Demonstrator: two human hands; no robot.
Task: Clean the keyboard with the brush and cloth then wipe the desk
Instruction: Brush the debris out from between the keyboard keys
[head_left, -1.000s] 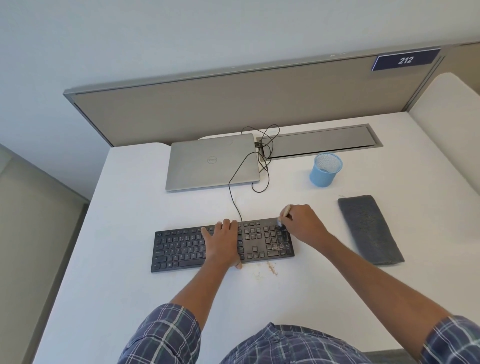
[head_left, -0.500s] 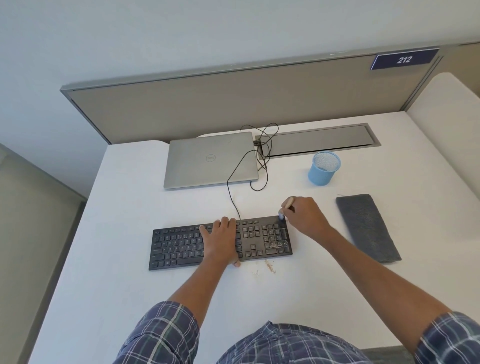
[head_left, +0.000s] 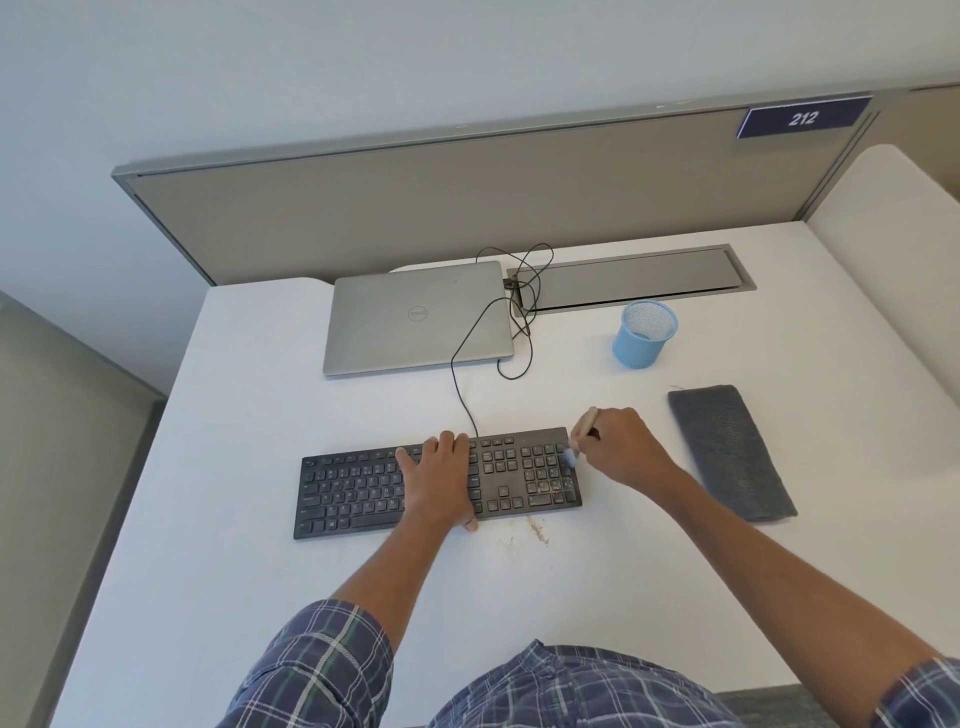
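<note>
Fingers (head_left: 592, 441) of right hand (head_left: 626, 449) around brush (head_left: 588, 419), tip at keyboard's (head_left: 353, 493) right edge

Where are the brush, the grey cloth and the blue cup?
brush (head_left: 585, 422): head view, its pale handle.
grey cloth (head_left: 727, 449): head view, its middle.
blue cup (head_left: 636, 349): head view, its outer wall.

Desk (head_left: 260, 467), keyboard (head_left: 353, 493), laptop (head_left: 415, 317), cloth (head_left: 730, 452), blue cup (head_left: 641, 338), crumbs (head_left: 537, 530)
</note>
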